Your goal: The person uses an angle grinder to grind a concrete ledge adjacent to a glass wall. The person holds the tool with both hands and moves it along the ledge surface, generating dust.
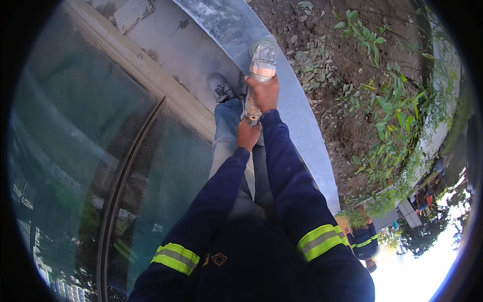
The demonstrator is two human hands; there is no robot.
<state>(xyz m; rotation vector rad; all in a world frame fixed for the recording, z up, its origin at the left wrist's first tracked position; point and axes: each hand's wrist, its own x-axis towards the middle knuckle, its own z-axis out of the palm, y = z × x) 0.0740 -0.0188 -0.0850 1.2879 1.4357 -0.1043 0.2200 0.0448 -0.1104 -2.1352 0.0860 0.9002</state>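
Observation:
A dusty angle grinder (pixel 262 60), wrapped in what looks like clear plastic, has its round disc head over the grey stone coping (pixel 297 126) of a curved ledge; I cannot tell if the disc touches the stone. My right hand (pixel 264 91) is closed round the tool's body just behind the head. My left hand (pixel 247 135) is closed on the tool's rear end, lower down. Both my forearms reach up from the lower edge in dark sleeves with reflective bands. The disc is mostly hidden under the tool.
A soil bed (pixel 312 65) with leaves and plants lies right of the coping. Glass panels (pixel 65 176) and a sill fill the left. My shoe (pixel 221 86) stands on the dusty floor beside the ledge. Another person (pixel 362 244) in reflective-banded clothing is at the lower right.

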